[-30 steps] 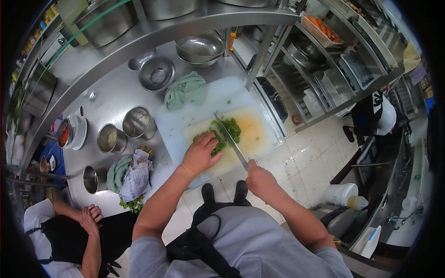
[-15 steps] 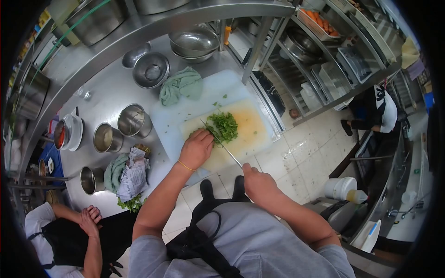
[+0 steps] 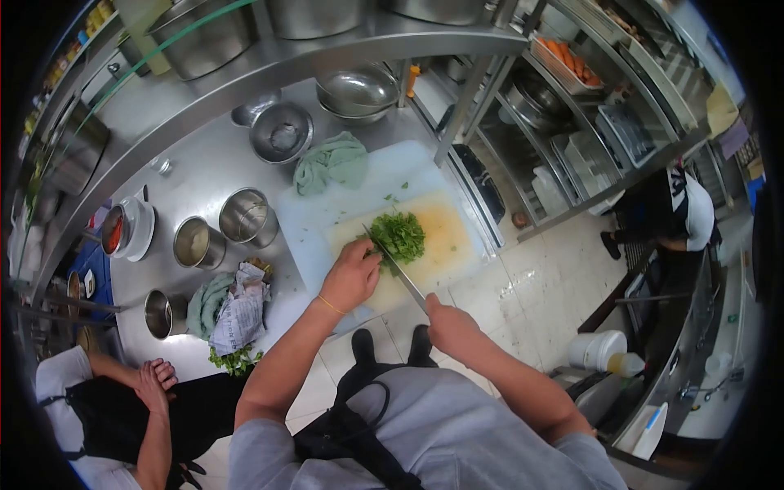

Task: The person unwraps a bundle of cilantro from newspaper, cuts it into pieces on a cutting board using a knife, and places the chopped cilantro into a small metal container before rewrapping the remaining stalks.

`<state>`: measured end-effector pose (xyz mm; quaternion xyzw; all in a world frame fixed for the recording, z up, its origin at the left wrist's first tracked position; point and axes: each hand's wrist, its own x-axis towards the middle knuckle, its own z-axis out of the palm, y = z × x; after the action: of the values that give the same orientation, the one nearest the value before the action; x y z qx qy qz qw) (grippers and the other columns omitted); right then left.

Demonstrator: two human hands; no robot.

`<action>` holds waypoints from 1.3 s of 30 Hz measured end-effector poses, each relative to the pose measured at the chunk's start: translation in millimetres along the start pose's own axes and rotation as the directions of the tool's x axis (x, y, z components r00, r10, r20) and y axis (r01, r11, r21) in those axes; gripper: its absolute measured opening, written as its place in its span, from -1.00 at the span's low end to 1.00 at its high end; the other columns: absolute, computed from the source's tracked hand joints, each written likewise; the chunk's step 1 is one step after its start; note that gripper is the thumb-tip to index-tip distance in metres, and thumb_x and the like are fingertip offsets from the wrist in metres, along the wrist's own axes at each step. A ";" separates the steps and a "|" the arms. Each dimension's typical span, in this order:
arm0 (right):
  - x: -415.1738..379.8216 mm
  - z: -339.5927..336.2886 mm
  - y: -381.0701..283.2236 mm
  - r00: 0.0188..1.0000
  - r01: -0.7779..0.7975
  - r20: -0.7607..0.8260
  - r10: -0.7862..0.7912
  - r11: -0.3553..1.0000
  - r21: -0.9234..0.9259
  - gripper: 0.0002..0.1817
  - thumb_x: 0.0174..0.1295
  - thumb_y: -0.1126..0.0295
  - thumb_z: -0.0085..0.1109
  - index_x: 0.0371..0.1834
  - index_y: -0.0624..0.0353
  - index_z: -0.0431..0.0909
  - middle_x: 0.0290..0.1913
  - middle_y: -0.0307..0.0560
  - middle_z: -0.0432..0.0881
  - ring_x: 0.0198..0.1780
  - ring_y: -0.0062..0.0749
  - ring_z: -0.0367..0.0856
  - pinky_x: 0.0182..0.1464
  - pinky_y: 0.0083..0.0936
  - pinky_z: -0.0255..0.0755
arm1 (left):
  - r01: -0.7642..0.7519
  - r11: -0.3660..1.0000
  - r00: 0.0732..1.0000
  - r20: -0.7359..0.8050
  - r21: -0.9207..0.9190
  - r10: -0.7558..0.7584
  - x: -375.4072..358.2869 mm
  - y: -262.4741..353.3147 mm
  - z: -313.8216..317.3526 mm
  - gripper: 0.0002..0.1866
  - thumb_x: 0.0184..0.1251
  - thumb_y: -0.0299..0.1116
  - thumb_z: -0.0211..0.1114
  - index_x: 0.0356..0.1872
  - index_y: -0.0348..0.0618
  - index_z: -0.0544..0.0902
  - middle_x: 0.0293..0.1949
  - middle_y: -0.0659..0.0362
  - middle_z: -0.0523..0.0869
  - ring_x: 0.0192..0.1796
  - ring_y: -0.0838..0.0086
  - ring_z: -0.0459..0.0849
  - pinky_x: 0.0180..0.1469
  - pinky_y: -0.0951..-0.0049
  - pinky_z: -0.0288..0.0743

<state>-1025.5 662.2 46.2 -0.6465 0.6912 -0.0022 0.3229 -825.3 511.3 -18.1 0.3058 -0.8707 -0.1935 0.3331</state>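
My right hand [image 3: 452,324] is closed round the handle of a kitchen knife [image 3: 406,280]. Its blade slants up and left, along the left side of a pile of chopped leafy green herbs [image 3: 400,234]. Curled fingers of my left hand [image 3: 352,272] press on herbs just left of the blade; most of that bunch is hidden beneath them. The herbs rest on a yellowish stained cutting board [image 3: 451,214], which lies on a larger white board [image 3: 298,245]. Small green bits are scattered over both boards.
A green cloth [image 3: 333,163] touches the white board's far edge. Steel bowls [image 3: 281,132] and metal pots [image 3: 248,217] stand on the steel counter. Newspaper-wrapped greens [image 3: 239,314] lie at left, near a co-worker's clasped hands [image 3: 155,384]. Another person [image 3: 665,212] bends at right.
The view has tilted slightly, so the counter sits lower and further right in it. The knife and both hands have shifted only slightly; both grips are the same.
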 end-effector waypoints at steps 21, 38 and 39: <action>-18.0 -18.5 -21.5 1.000 0.024 0.017 -0.022 0.992 -0.125 -0.75 0.23 0.61 0.05 -0.03 0.34 0.37 -0.36 0.28 0.71 -0.26 0.21 0.76 -0.19 0.00 0.63 | -0.048 0.997 0.998 0.047 0.064 0.045 -5.8 -11.1 -4.6 -0.93 0.20 -0.50 0.37 -0.31 -0.22 0.67 -0.16 0.08 0.67 0.03 0.14 0.68 0.07 0.22 0.63; -10.0 -12.2 -22.2 0.998 0.009 -0.065 -0.013 0.998 -0.070 -0.74 0.24 0.59 0.03 0.00 0.33 0.37 -0.38 0.26 0.72 -0.29 0.22 0.75 -0.17 0.05 0.60 | -0.006 0.998 1.000 -0.005 0.062 0.007 -11.2 -12.7 -11.6 -0.87 0.14 -0.51 0.40 -0.26 -0.21 0.72 -0.15 0.08 0.74 0.01 0.14 0.69 0.09 0.25 0.63; -11.6 -11.4 -23.1 0.999 0.013 -0.041 -0.016 0.996 -0.083 -0.72 0.23 0.60 0.03 0.01 0.33 0.37 -0.38 0.26 0.72 -0.29 0.21 0.75 -0.17 0.04 0.61 | -0.008 0.998 1.000 -0.003 0.060 0.008 -12.1 -12.4 -11.8 -0.87 0.14 -0.51 0.40 -0.26 -0.21 0.72 -0.15 0.08 0.74 0.01 0.14 0.69 0.09 0.25 0.63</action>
<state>-1010.5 664.0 70.0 -0.6641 0.6927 0.0107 0.2812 -804.9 508.6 -22.1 0.3124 -0.8768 -0.1652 0.3260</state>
